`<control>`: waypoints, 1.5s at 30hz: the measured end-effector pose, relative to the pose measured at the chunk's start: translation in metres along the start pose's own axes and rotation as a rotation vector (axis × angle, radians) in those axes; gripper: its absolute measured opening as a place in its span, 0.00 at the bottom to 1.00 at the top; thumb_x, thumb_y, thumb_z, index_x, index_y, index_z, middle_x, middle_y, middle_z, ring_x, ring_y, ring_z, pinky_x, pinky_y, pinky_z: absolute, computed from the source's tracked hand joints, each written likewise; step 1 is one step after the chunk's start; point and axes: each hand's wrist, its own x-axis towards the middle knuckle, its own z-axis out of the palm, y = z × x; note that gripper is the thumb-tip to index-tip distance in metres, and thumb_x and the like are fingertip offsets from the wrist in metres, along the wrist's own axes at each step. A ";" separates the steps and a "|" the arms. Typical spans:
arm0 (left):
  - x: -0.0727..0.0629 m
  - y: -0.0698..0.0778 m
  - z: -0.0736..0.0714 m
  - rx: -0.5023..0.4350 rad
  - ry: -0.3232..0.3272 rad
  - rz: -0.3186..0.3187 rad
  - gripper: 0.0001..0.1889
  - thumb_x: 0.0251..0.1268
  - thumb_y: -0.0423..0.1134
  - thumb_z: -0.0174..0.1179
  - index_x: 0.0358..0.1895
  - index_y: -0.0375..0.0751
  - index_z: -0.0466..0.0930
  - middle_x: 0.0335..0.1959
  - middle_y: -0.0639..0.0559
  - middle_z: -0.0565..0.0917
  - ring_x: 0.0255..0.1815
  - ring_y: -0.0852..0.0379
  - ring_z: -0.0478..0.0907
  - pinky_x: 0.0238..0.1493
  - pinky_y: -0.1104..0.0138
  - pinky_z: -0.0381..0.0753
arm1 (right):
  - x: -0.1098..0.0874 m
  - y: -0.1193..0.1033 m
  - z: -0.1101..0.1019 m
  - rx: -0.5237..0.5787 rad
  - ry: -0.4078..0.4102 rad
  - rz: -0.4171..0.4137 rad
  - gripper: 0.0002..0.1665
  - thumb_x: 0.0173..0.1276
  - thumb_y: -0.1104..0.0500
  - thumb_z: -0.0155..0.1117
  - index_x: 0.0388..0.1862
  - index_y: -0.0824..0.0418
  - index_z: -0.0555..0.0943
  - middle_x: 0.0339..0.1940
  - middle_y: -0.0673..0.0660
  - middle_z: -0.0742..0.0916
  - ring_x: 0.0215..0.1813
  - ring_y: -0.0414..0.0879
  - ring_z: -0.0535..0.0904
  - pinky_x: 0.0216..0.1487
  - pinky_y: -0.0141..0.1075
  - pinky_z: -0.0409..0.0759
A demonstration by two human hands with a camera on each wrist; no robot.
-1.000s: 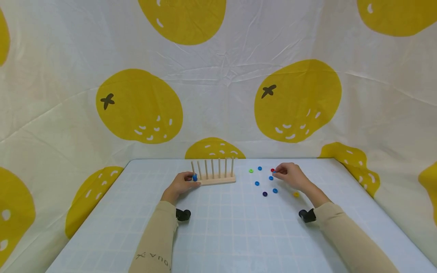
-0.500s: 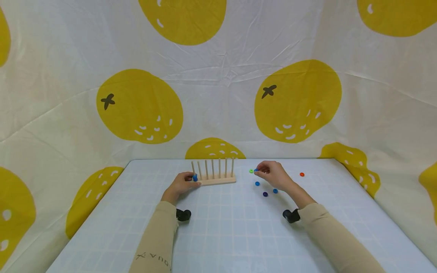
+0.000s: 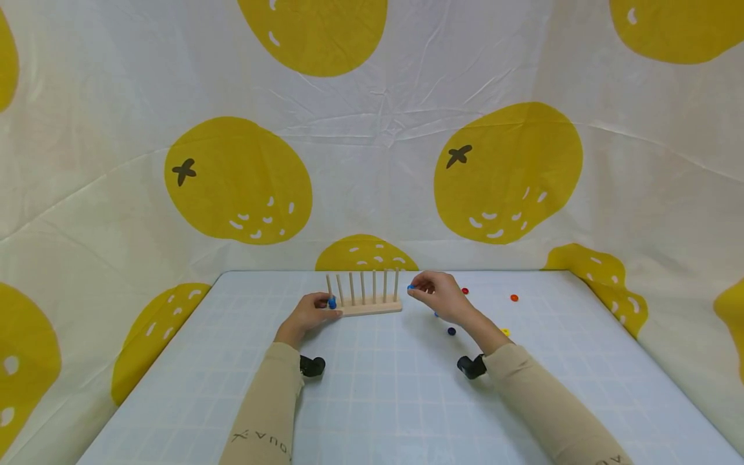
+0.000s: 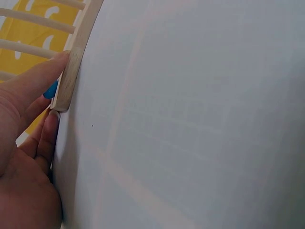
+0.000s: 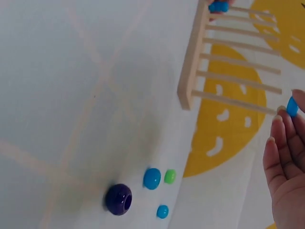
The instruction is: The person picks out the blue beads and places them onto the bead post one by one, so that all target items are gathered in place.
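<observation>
Blue bead (image 5: pixel 292 106) is in the air near the right end of the rack (image 3: pixel 372 310), not on a peg (image 5: pixel 233 102). I have it pinched in the right hand (image 3: pixel 443 298), fingertips only, probably to leave its hole free; hole not visible. Left hand (image 3: pixel 307 314) grips the rack's left end, likely so it can't slide; blue beads (image 3: pixel 332 302) sit there at the leftmost peg, count unclear. Purple (image 5: pixel 116 199), green (image 5: pixel 170 176), red (image 3: pixel 465 290), orange (image 3: pixel 514 298) and yellow (image 3: pixel 506 332) beads lie scattered right on the tabletop (image 3: pixel 372 400), presumably within easy right-hand reach.

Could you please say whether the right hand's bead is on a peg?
Off: the right hand pinches the blue bead, apart from every peg.
</observation>
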 end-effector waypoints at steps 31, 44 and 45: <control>-0.001 0.000 -0.002 -0.009 -0.004 0.046 0.31 0.62 0.43 0.73 0.66 0.33 0.77 0.58 0.37 0.80 0.57 0.42 0.73 0.67 0.47 0.71 | 0.053 -0.052 0.068 0.018 -0.028 -0.190 0.08 0.73 0.61 0.68 0.46 0.64 0.86 0.38 0.53 0.88 0.40 0.44 0.80 0.45 0.35 0.80; -0.002 0.003 -0.002 0.010 -0.003 0.061 0.28 0.63 0.41 0.73 0.63 0.32 0.78 0.58 0.36 0.80 0.59 0.41 0.74 0.67 0.47 0.71 | 0.073 -0.071 0.089 -0.057 -0.030 -0.265 0.10 0.74 0.59 0.67 0.48 0.64 0.85 0.43 0.56 0.87 0.45 0.48 0.81 0.50 0.39 0.81; -0.002 0.003 -0.002 0.005 -0.003 0.058 0.28 0.63 0.41 0.73 0.63 0.32 0.78 0.58 0.36 0.80 0.59 0.41 0.74 0.67 0.47 0.71 | 0.075 -0.073 0.090 -0.066 -0.033 -0.267 0.10 0.74 0.59 0.67 0.48 0.64 0.85 0.44 0.56 0.87 0.46 0.48 0.81 0.51 0.40 0.81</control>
